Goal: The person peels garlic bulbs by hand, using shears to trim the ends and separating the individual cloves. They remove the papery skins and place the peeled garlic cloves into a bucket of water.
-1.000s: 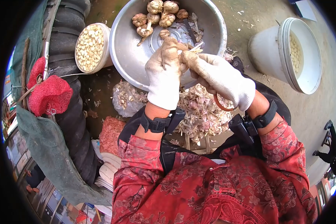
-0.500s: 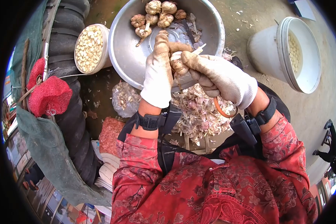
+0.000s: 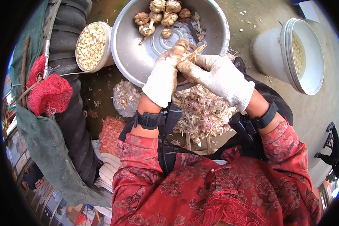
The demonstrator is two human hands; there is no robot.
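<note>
My left hand (image 3: 165, 73), in a soiled white glove, is closed around a garlic bulb (image 3: 185, 57) over the near side of the metal basin (image 3: 133, 56). The bulb is mostly hidden between the gloves. A dry, straw-coloured stalk (image 3: 195, 53) sticks up from it. My right hand (image 3: 219, 77), gloved as well, presses its thumb against the bulb from the right with fingers curled. Several whole garlic bulbs (image 3: 169, 19) lie at the far side of the basin, and a small bulb (image 3: 166, 33) sits just beyond my left fingers. A dark strip (image 3: 192, 31) lies among skins there.
A heap of garlic skins (image 3: 203, 111) lies below my hands. Peeled cloves fill a white bucket (image 3: 108, 49) on the left; another white bucket (image 3: 271, 52) tilts at the right. Near the basin are a plastic bag (image 3: 126, 98) and red mesh sack (image 3: 111, 135). A person (image 3: 335, 150) is at far right.
Both hands have drawn in tighter around the bulb, and its stalk now points up. An orange ring under my right hand is out of sight. The small bulb now shows where my left fingers were.
</note>
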